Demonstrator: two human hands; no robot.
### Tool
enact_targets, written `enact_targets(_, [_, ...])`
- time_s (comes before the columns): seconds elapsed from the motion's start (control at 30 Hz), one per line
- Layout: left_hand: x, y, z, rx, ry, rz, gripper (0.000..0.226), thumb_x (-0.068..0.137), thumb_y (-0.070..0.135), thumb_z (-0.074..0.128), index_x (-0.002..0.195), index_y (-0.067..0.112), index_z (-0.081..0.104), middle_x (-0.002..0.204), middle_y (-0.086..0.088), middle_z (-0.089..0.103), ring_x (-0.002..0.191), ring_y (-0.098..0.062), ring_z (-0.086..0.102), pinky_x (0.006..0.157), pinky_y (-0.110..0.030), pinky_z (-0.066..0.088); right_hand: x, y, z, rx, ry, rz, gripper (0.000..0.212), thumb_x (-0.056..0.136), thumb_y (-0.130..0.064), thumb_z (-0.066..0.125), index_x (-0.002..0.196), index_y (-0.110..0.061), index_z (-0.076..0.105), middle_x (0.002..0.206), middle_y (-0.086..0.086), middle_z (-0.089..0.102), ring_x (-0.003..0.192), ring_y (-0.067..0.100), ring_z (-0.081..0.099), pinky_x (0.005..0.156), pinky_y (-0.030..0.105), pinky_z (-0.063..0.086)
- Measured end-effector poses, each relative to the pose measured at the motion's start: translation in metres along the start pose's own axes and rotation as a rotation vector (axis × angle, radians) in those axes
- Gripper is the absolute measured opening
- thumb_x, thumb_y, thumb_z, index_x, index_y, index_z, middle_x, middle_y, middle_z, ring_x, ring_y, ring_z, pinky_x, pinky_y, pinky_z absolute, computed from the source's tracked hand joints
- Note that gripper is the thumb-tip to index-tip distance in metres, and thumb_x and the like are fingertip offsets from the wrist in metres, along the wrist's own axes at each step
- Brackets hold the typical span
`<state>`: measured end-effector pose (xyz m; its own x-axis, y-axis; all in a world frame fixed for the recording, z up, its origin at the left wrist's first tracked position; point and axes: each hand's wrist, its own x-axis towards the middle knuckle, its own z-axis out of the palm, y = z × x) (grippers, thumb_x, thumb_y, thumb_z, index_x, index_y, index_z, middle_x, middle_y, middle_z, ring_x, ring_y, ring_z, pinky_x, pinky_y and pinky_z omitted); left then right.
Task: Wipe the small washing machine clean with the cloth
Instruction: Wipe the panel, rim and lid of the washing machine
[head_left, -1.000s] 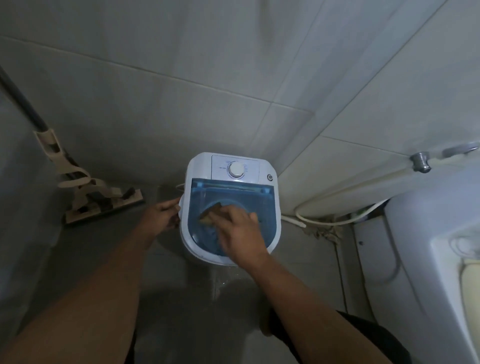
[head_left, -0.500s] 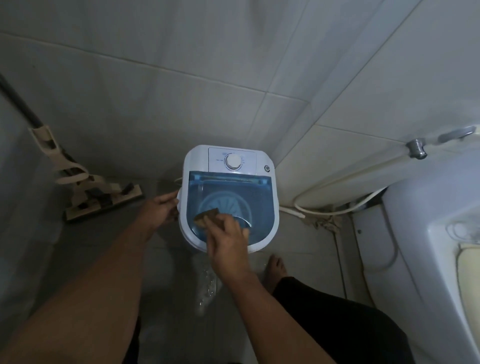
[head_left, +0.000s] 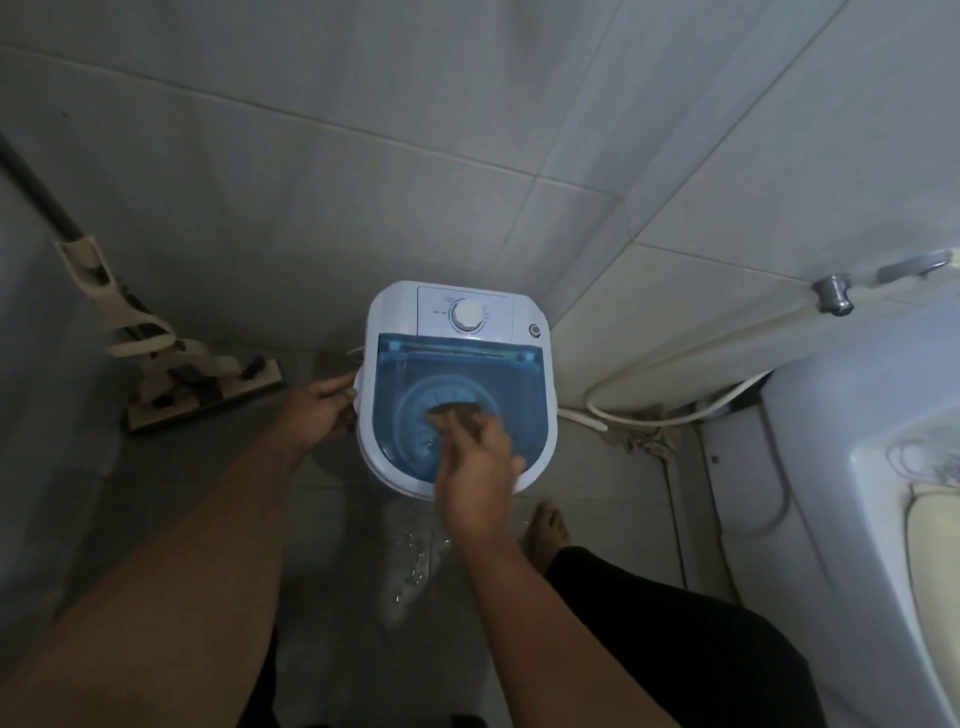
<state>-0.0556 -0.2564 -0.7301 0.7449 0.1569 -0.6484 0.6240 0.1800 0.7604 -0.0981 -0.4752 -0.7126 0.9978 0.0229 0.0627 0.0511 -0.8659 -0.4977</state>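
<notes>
The small washing machine (head_left: 460, 384) stands on the tiled floor (head_left: 332, 519) in the corner where two tiled walls meet, its white body seen from above. Its translucent blue lid (head_left: 462, 410) is closed over the tub, and through it shows the round pulsator disc at the tub's bottom; whether anything else lies inside cannot be told. The machine's long axis runs from the person toward the back wall — the control panel with its white dial (head_left: 466, 315) sits at the far end, the rounded front edge nearest the person.

The right hand (head_left: 475, 467) lies on the lid, its grip closed on a brown cloth (head_left: 454, 413) that is pressed flat against the blue plastic over the disc. The left hand (head_left: 317, 410) is at the machine's left side, fingers curled against the white casing by its handle; how firmly it holds cannot be told.

Water glistens on the floor just in front of the machine. A bare foot (head_left: 545, 530) stands on the floor beside that wet patch. A squeeze mop (head_left: 202, 384) leans to the left, its head on the floor. To the right a white hose (head_left: 675, 410) loops along the wall base toward a metal tap (head_left: 834, 293) — beside it, a white toilet (head_left: 883, 467).
</notes>
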Motion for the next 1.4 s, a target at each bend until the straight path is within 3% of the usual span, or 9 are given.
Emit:
enact_targets(0.13, [-0.004, 0.002, 0.002, 0.004, -0.006, 0.009, 0.038, 0.098, 0.016, 0.056, 0.136, 0.019, 0.059, 0.121, -0.014, 0.069, 0.107, -0.029, 0.067, 0.084, -0.033, 0.054, -0.006, -0.029, 0.005, -0.066, -0.14, -0.297, 0.035, 0.097, -0.033, 0.056, 0.13, -0.037, 0.067, 0.131, -0.003, 0.057, 0.119, 0.024, 0.057, 0.092, 0.039, 0.034])
enact_targets(0.23, [-0.005, 0.003, 0.003, 0.009, -0.001, 0.017, 0.037, 0.099, 0.016, 0.055, 0.135, 0.02, 0.06, 0.12, -0.014, 0.069, 0.1, -0.024, 0.067, 0.079, -0.029, 0.053, -0.001, 0.004, -0.014, 0.051, -0.006, -0.051, 0.036, 0.1, -0.036, 0.054, 0.132, -0.035, 0.068, 0.132, -0.005, 0.056, 0.12, 0.019, 0.057, 0.102, 0.034, 0.039])
enact_targets(0.33, [-0.005, 0.003, 0.003, 0.001, 0.02, 0.017, 0.037, 0.099, 0.014, 0.054, 0.136, 0.018, 0.059, 0.119, -0.015, 0.069, 0.098, -0.025, 0.065, 0.081, -0.03, 0.053, -0.001, 0.032, -0.021, 0.023, 0.058, 0.113, 0.045, 0.097, -0.048, 0.04, 0.127, -0.036, 0.072, 0.127, -0.002, 0.058, 0.112, 0.022, 0.06, 0.097, 0.044, 0.049])
enact_targets(0.57, [-0.007, 0.004, 0.006, 0.001, 0.038, 0.017, 0.037, 0.1, 0.01, 0.051, 0.136, 0.014, 0.057, 0.116, -0.016, 0.066, 0.097, -0.026, 0.061, 0.083, -0.033, 0.055, -0.034, -0.013, -0.002, -0.066, -0.26, -0.479, 0.039, 0.095, -0.03, 0.056, 0.133, -0.039, 0.064, 0.128, -0.005, 0.057, 0.109, 0.025, 0.06, 0.088, 0.042, 0.04])
enact_targets(0.73, [-0.003, 0.002, 0.004, -0.005, 0.036, 0.019, 0.037, 0.099, 0.012, 0.054, 0.135, 0.016, 0.06, 0.112, -0.015, 0.069, 0.09, -0.024, 0.064, 0.079, -0.031, 0.053, -0.022, 0.03, -0.027, 0.064, 0.01, -0.109, 0.038, 0.098, -0.038, 0.05, 0.131, -0.032, 0.069, 0.127, -0.001, 0.06, 0.114, 0.021, 0.061, 0.091, 0.045, 0.052])
enact_targets(0.83, [-0.003, 0.002, 0.006, -0.018, 0.046, 0.013, 0.036, 0.099, 0.011, 0.053, 0.135, 0.015, 0.06, 0.105, -0.014, 0.068, 0.088, -0.023, 0.06, 0.078, -0.03, 0.053, -0.013, 0.041, -0.03, -0.004, 0.009, 0.029, 0.045, 0.098, -0.046, 0.04, 0.129, -0.033, 0.069, 0.125, -0.001, 0.059, 0.11, 0.022, 0.059, 0.091, 0.05, 0.053])
enact_targets(1.13, [-0.006, 0.005, 0.006, 0.022, 0.051, 0.021, 0.037, 0.099, 0.012, 0.054, 0.135, 0.015, 0.059, 0.117, -0.015, 0.069, 0.099, -0.026, 0.065, 0.081, -0.032, 0.054, -0.051, -0.034, 0.019, -0.196, -0.346, -0.641, 0.041, 0.09, -0.03, 0.06, 0.13, -0.035, 0.065, 0.125, -0.001, 0.057, 0.104, 0.027, 0.057, 0.085, 0.04, 0.026])
enact_targets(1.33, [-0.005, 0.005, 0.005, 0.018, 0.048, 0.004, 0.037, 0.098, 0.009, 0.054, 0.135, 0.013, 0.06, 0.114, -0.018, 0.069, 0.1, -0.031, 0.064, 0.099, -0.048, 0.051, -0.016, -0.013, -0.004, -0.182, -0.09, -0.412, 0.039, 0.093, -0.027, 0.063, 0.132, -0.033, 0.065, 0.127, 0.002, 0.058, 0.105, 0.027, 0.055, 0.084, 0.04, 0.037])
enact_targets(1.4, [-0.008, 0.008, 0.006, 0.013, 0.047, 0.006, 0.036, 0.098, 0.009, 0.055, 0.134, 0.012, 0.061, 0.109, -0.018, 0.069, 0.095, -0.029, 0.063, 0.099, -0.048, 0.051, -0.02, -0.006, 0.0, -0.281, -0.154, -0.605, 0.039, 0.091, -0.026, 0.064, 0.129, -0.033, 0.066, 0.126, 0.002, 0.059, 0.1, 0.028, 0.057, 0.082, 0.041, 0.033])
